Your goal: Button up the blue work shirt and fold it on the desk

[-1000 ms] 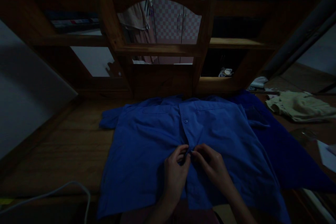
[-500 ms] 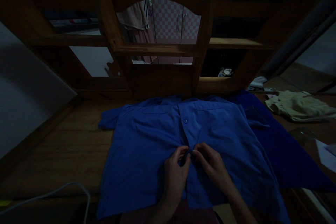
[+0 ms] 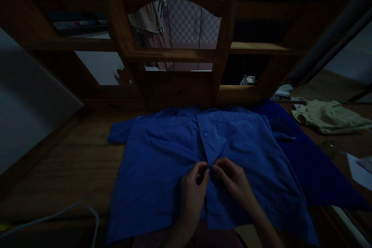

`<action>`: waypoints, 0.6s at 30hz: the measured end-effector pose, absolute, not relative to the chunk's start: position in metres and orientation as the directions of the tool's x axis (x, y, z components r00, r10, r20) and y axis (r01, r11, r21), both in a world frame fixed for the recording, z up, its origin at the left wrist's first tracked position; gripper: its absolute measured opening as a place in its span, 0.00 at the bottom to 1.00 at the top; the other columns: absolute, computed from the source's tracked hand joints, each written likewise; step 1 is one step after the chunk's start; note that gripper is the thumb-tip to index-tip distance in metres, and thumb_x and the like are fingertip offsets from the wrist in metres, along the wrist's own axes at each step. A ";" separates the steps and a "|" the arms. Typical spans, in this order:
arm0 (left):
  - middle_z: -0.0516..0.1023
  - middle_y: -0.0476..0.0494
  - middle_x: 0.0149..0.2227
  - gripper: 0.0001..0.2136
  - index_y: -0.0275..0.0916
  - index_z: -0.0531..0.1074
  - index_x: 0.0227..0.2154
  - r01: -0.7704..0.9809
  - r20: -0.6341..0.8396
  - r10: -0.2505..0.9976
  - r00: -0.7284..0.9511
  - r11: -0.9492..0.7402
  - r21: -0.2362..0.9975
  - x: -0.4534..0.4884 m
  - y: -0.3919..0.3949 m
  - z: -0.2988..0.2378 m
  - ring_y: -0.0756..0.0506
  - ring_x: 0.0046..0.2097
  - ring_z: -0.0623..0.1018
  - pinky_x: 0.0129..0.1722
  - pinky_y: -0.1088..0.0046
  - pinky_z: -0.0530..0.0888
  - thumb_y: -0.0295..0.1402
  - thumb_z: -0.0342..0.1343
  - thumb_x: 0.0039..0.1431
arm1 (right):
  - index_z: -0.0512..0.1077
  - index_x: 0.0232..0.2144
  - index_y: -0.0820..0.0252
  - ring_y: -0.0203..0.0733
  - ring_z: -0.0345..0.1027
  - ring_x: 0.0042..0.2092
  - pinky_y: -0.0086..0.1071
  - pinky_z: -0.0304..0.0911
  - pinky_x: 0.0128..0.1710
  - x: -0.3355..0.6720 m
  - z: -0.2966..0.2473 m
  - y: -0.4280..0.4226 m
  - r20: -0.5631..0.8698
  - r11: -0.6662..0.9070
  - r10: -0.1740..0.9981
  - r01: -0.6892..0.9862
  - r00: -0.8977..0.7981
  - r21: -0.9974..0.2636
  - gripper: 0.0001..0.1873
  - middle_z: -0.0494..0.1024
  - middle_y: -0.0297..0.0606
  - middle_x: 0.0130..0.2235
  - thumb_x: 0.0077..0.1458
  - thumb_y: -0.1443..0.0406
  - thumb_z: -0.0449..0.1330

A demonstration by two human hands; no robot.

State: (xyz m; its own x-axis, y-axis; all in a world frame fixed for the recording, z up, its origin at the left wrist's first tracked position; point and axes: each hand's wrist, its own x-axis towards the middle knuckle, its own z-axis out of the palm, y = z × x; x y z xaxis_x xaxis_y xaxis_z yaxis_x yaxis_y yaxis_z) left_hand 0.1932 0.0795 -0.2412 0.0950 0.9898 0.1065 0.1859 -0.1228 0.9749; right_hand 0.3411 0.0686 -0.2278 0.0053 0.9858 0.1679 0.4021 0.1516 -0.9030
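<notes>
Blue shirt [image 3: 157, 170] lies front-up on the wooden desk [image 3: 66, 159], hem toward the person, collar end up by the shelf unit [image 3: 180, 93]. Both hands are mid-front, at the placket [image 3: 208, 151]. L hand [image 3: 192, 190]: thumb & index curled round to a near-closed pinch on the placket cloth, a small gap left inside the curl. R hand [image 3: 236, 180]: thumb & index tips drawn tog. just beside it, seemingly nipping the same bit of cloth. Too dark to see if a button sits betw. the tips — can't tell.

Progress, judging by how it lies: one button [image 3: 204, 134] shows on the outer strip above the hands & looks fastened, so the upper part is prob. done. The spot under the fingers seems the one in hand now, not yet finished — cloth puckers toward it from both sides. Below, the two fronts overlap down to the hem, but whether anything's fastened there can't be made out, so the lower placket may be left to do. Collar end's bunched at the far edge, closure up there unclear. Sleeves lie out loosely to either side, the shirt not folded.
</notes>
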 end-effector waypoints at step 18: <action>0.77 0.45 0.38 0.07 0.41 0.70 0.37 0.150 0.072 0.995 0.069 -0.082 0.985 0.194 0.081 -0.243 0.46 0.41 0.77 0.41 0.73 0.74 0.37 0.53 0.58 | 0.69 0.31 0.60 0.36 0.66 0.31 0.27 0.59 0.32 0.342 -0.227 0.066 0.155 0.157 0.987 0.405 -0.038 -0.901 0.11 0.72 0.32 0.29 0.61 0.59 0.53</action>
